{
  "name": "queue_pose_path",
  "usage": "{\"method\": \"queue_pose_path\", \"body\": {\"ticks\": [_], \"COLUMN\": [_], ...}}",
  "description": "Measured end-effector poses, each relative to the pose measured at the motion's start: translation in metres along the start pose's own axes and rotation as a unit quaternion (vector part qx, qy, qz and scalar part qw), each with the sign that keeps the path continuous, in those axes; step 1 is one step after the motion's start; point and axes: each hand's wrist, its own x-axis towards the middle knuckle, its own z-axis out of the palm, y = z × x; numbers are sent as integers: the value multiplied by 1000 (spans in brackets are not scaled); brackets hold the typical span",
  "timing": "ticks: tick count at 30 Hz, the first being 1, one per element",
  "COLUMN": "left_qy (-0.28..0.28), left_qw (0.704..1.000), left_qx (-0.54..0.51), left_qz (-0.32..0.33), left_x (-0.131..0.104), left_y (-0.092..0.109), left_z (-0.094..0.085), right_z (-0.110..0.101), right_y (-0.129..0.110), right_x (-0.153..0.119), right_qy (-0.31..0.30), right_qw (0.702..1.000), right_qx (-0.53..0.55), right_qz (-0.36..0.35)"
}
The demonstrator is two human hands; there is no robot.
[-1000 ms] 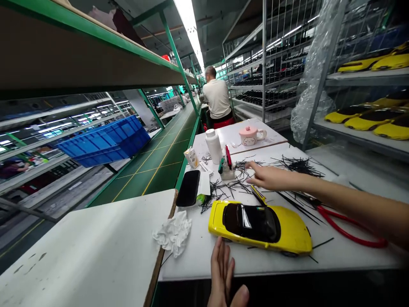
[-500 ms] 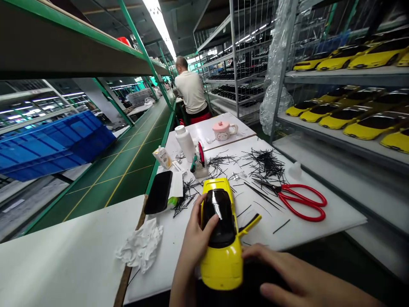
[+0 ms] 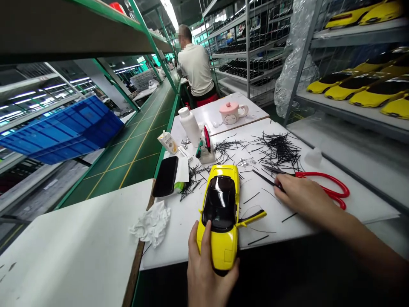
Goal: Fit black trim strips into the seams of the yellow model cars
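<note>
A yellow model car (image 3: 224, 238) with a black roof and dark windows is tilted up at the table's near edge. Its right door (image 3: 255, 217) stands open. My left hand (image 3: 207, 264) is wrapped round the car's near end, thumb on one side and fingers on the other. Over on the right, my right hand (image 3: 295, 192) has its fingers closed on the near end of slim black tweezers (image 3: 264, 177) lying on the white surface. Beside that hand, partly hidden by it, are red-handled scissors (image 3: 338, 181).
Black strips (image 3: 283, 149) lie in piles. Farther back stand a pink lidded mug (image 3: 230, 114), a white bottle (image 3: 189, 125) and a tool holder (image 3: 206, 155). A phone (image 3: 165, 177) and crumpled tissue (image 3: 151, 224) lie left. Racks hold yellow cars (image 3: 367, 94); a person (image 3: 196, 68) sits ahead.
My right hand has left the car's side and reached out to the tweezers. My left hand has slid from the roof to the car's near end.
</note>
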Motion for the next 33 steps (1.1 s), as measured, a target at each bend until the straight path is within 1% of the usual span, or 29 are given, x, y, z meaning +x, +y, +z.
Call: {"method": "queue_pose_path", "body": {"ticks": [2, 3, 4, 5, 7, 8, 10, 13, 16, 20, 23, 26, 30, 32, 33], "left_qy": [16, 24, 32, 41, 58, 68, 80, 92, 104, 113, 122, 124, 125, 125, 123], "left_qw": [1000, 999, 999, 998, 997, 996, 995, 993, 988, 980, 974, 970, 971, 971, 971], "left_qx": [-21, -30, -38, -43, -49, -52, -56, -74, -117, -161, -190, -204, -195, -193, -193], "left_qz": [-2, -4, -4, -4, 1, 7, 23, 28, 7, 13, 30, 40, 61, 68, 70], "left_x": [0, 0, 0, 1, 3, 4, 7, 12, 14, 15, 15, 15, 14, 14, 13], "left_y": [-3, -4, -4, -5, -6, -7, -7, -3, 3, 3, 0, -2, -4, -6, -8], "left_z": [-3, -4, -6, -7, -11, -12, -16, -20, -20, -15, -10, -7, -7, -7, -7], "right_z": [-10, -17, -25, -32, -43, -46, -48, -43, -36, -30, -28, -26, -23, -24, -25], "right_y": [-4, -7, -12, -18, -33, -40, -54, -65, -67, -69, -71, -75, -80, -82, -82], "right_x": [4, 6, 7, 8, 8, 8, 7, 7, 8, 10, 10, 8, 7, 9, 10], "right_qy": [7, 23, 46, 68, 89, 83, 44, -12, -31, -23, 3, 31, 18, 22, 21], "right_qw": [1000, 999, 995, 985, 946, 925, 902, 897, 906, 916, 925, 936, 945, 946, 948], "right_qx": [10, 40, 91, 159, 307, 363, 406, 395, 371, 349, 311, 248, 174, 175, 187], "right_qz": [0, -1, -6, -15, -53, -81, -140, -196, -201, -197, -217, -247, -277, -270, -256]}}
